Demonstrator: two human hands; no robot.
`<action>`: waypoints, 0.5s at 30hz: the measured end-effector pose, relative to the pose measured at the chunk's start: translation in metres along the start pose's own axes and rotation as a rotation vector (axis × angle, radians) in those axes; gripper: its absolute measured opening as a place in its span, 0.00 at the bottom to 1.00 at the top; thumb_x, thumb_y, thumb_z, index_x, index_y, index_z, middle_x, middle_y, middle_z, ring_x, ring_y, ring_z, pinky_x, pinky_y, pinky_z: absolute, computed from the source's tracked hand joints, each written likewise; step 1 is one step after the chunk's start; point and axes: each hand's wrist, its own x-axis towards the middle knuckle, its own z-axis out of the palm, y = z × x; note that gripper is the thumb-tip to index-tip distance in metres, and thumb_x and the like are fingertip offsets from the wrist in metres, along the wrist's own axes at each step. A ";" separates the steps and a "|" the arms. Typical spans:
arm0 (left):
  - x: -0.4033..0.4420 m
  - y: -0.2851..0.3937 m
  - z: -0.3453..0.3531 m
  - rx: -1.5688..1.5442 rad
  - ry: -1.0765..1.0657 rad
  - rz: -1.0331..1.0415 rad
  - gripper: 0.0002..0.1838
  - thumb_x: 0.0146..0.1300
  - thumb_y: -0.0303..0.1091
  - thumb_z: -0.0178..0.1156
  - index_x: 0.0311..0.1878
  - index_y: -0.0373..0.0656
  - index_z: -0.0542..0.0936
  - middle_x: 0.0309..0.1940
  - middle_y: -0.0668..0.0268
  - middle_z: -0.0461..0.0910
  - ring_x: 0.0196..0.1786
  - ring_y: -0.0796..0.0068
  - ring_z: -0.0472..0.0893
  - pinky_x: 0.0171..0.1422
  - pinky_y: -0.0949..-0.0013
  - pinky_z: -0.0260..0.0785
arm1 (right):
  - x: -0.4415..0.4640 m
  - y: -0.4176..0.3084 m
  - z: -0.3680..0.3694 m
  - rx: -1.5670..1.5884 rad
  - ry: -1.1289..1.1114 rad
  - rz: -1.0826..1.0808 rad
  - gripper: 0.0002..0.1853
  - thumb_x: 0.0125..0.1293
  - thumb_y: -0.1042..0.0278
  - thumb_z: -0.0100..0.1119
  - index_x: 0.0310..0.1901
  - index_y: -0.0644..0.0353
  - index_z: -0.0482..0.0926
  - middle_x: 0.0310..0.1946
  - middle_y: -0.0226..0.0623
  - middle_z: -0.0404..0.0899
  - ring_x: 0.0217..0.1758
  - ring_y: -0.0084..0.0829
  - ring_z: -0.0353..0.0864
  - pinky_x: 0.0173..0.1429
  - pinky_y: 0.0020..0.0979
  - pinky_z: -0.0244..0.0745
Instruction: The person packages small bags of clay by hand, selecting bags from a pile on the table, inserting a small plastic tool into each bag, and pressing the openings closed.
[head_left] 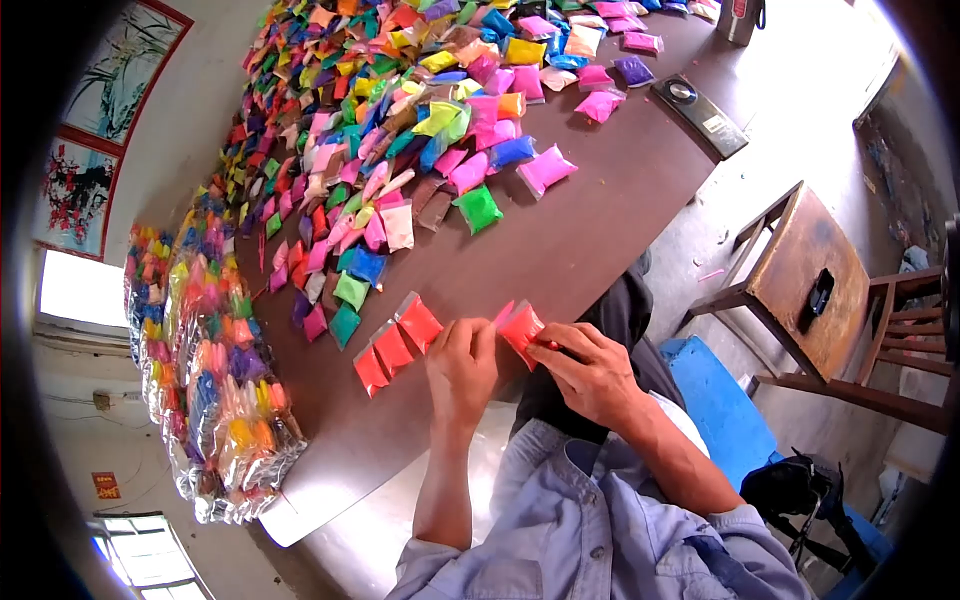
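Observation:
Between the thumb and fingers of my right hand (585,365) is a small red packet (520,328), held over the table's front edge. A bit of pink shows at the packet's upper left corner. My left hand (463,362) is just left of it, fingers pinched together; what they hold, if anything, is too small to make out. Three red packets (392,346) lie in a slanting row on the brown table (560,250), left of my left hand. Beyond them spreads a large heap of colourful packets (380,130), with a green packet (478,209) near its edge.
Clear bags full of colourful packets (215,380) stand along the table's left side. A dark flat device (700,116) and a bottle (738,20) are at the far right. A wooden stool (810,270) and a blue seat (715,410) stand to my right.

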 end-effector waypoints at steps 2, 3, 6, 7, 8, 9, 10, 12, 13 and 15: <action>-0.004 0.014 -0.009 -0.077 -0.002 -0.040 0.05 0.71 0.28 0.64 0.38 0.39 0.81 0.33 0.56 0.84 0.36 0.50 0.84 0.40 0.53 0.75 | -0.001 -0.004 0.001 -0.020 0.011 0.029 0.22 0.52 0.80 0.73 0.51 0.58 0.87 0.53 0.38 0.84 0.51 0.40 0.86 0.53 0.35 0.83; -0.005 0.017 -0.010 -0.076 -0.002 -0.040 0.05 0.71 0.28 0.64 0.38 0.39 0.81 0.33 0.56 0.84 0.36 0.50 0.84 0.40 0.53 0.75 | 0.000 -0.004 0.001 -0.020 0.011 0.028 0.22 0.52 0.80 0.73 0.51 0.58 0.87 0.53 0.38 0.84 0.51 0.40 0.86 0.53 0.35 0.83; -0.012 0.017 -0.010 -0.081 -0.008 -0.009 0.04 0.70 0.27 0.65 0.38 0.39 0.81 0.33 0.57 0.83 0.35 0.51 0.84 0.40 0.54 0.75 | 0.001 -0.006 0.003 -0.032 0.013 0.031 0.22 0.51 0.80 0.73 0.51 0.58 0.86 0.52 0.38 0.83 0.51 0.40 0.85 0.53 0.35 0.83; -0.013 0.010 -0.006 0.025 0.025 0.008 0.04 0.70 0.26 0.66 0.38 0.39 0.81 0.33 0.57 0.83 0.35 0.51 0.83 0.39 0.54 0.75 | 0.002 -0.006 0.003 -0.036 0.013 0.026 0.22 0.51 0.79 0.73 0.51 0.58 0.86 0.52 0.38 0.83 0.51 0.40 0.85 0.53 0.35 0.83; -0.014 0.002 -0.002 0.128 0.055 0.027 0.04 0.69 0.26 0.66 0.37 0.39 0.81 0.33 0.57 0.83 0.35 0.52 0.83 0.39 0.55 0.75 | 0.002 -0.005 0.002 -0.042 0.012 0.023 0.22 0.50 0.79 0.74 0.50 0.58 0.86 0.52 0.39 0.83 0.51 0.40 0.86 0.52 0.36 0.84; -0.013 -0.003 -0.002 0.138 0.069 0.019 0.04 0.68 0.24 0.67 0.37 0.39 0.81 0.33 0.56 0.83 0.35 0.52 0.83 0.38 0.56 0.75 | 0.001 -0.006 0.002 -0.045 0.011 0.025 0.22 0.50 0.79 0.74 0.50 0.58 0.86 0.52 0.39 0.83 0.51 0.40 0.86 0.52 0.36 0.84; -0.015 -0.003 -0.003 0.135 0.070 0.019 0.04 0.68 0.24 0.67 0.37 0.39 0.81 0.33 0.56 0.83 0.35 0.52 0.83 0.38 0.56 0.75 | 0.001 -0.006 0.002 -0.044 0.017 0.024 0.22 0.50 0.78 0.74 0.50 0.58 0.86 0.52 0.39 0.83 0.50 0.40 0.85 0.52 0.36 0.84; -0.018 0.001 -0.007 -0.039 0.062 -0.036 0.03 0.68 0.24 0.67 0.38 0.38 0.82 0.33 0.56 0.83 0.35 0.53 0.84 0.38 0.58 0.76 | 0.003 -0.006 0.002 -0.044 0.024 0.021 0.21 0.51 0.77 0.75 0.50 0.58 0.85 0.51 0.38 0.83 0.50 0.40 0.85 0.51 0.36 0.84; -0.019 0.003 -0.009 -0.038 0.061 -0.037 0.03 0.68 0.24 0.67 0.38 0.38 0.82 0.33 0.56 0.83 0.35 0.53 0.84 0.38 0.58 0.76 | 0.003 -0.006 0.002 -0.050 0.030 0.022 0.21 0.52 0.76 0.76 0.49 0.58 0.85 0.51 0.38 0.83 0.49 0.39 0.85 0.50 0.36 0.84; -0.022 0.007 -0.012 -0.112 0.075 -0.090 0.03 0.69 0.25 0.67 0.40 0.37 0.83 0.33 0.56 0.84 0.34 0.56 0.84 0.39 0.59 0.76 | 0.006 -0.007 0.002 -0.055 0.035 0.021 0.20 0.53 0.75 0.76 0.49 0.58 0.85 0.50 0.38 0.83 0.47 0.39 0.85 0.49 0.36 0.83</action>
